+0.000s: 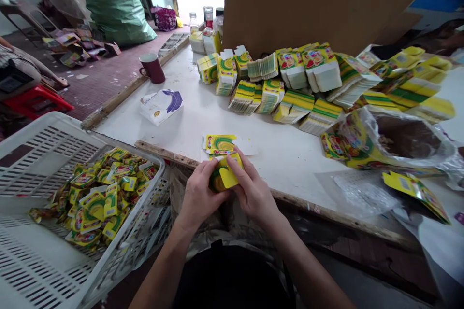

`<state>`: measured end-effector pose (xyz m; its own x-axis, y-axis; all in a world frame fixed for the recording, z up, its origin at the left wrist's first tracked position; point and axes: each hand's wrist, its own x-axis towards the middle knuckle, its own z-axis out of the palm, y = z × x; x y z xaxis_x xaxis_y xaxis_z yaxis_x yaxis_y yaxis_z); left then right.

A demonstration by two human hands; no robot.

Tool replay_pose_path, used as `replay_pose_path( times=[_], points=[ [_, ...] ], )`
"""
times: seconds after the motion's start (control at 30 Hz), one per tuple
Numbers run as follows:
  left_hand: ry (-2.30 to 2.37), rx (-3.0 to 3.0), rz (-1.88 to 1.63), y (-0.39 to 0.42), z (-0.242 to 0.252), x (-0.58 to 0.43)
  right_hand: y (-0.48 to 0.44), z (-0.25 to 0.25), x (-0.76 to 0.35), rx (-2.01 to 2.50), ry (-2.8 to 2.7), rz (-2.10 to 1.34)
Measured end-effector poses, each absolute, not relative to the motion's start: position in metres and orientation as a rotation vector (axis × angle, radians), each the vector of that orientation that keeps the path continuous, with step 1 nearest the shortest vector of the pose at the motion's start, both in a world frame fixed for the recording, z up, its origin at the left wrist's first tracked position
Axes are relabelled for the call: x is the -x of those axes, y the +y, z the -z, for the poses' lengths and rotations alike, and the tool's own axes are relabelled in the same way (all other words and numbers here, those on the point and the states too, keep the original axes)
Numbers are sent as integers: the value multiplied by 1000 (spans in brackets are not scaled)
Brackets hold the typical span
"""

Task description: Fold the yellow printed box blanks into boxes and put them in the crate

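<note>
Both my hands meet at the front edge of the white table point(195, 125), closed around a small yellow-and-green cardboard box point(227, 174). My left hand point(200, 190) grips its left side. My right hand point(252, 186) holds the right side, with fingers over the top by a yellow flap. The inside of the box is hidden from me. Just beyond my fingers a flat printed carton point(220, 143) lies on the table, its white flap reaching right.
At left stands a white plastic basket point(145, 212) with many small yellow boxes point(94, 205). Bundled flat cartons point(293, 104) line the table's back. A maroon mug point(152, 68), a tissue pack point(162, 105) and a plastic-lined open carton point(366, 140) also stand there. A person sits far left.
</note>
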<state>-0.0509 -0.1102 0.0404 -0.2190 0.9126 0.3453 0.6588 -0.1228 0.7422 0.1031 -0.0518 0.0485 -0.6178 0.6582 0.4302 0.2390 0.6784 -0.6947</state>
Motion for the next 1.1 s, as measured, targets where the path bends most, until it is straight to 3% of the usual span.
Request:
replay_pose_path(
  times=[0.33, 0.87, 1.1],
  points=[
    [1830, -1921, -888, -114, -52, 67, -33, -60, -120, 580, -2286, -1025],
    [1789, -1882, -844, -116, -50, 69, -35, -59, -120, 510, -2454, -1062],
    [1875, -1898, -890, -114, -49, 68, -43, -45, -107, 557, -2265, -1057]
  ],
)
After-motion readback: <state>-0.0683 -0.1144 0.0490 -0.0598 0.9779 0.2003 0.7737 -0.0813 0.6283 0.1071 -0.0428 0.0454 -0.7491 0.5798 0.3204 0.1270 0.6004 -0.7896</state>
